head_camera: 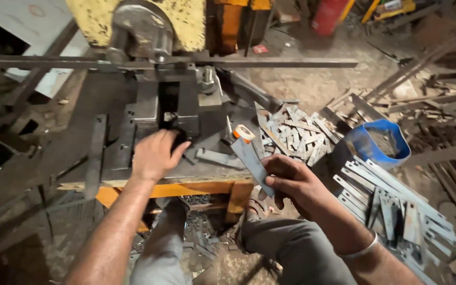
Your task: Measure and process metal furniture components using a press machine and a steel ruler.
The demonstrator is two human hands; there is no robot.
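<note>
Here the person sits at a press machine point(175, 100) with both hands at work. The left hand point(157, 153) reaches into the opening under the punch, fingers curled around something dark there; what exactly it grips cannot be told, as the hand hides it. The right hand point(291, 182) is closed on a flat metal strip point(252, 158), held upright near the bench edge point(154, 184), well apart from the left hand. A pile of cut strips point(296, 137) lies just to the right of the machine, and more are stacked point(397, 211) on the floor beside a blue bucket point(381, 142). To do this well, the left fingers should be clear of the punch before the strip goes in, and the strip should sit flat and square against the stop.
</note>
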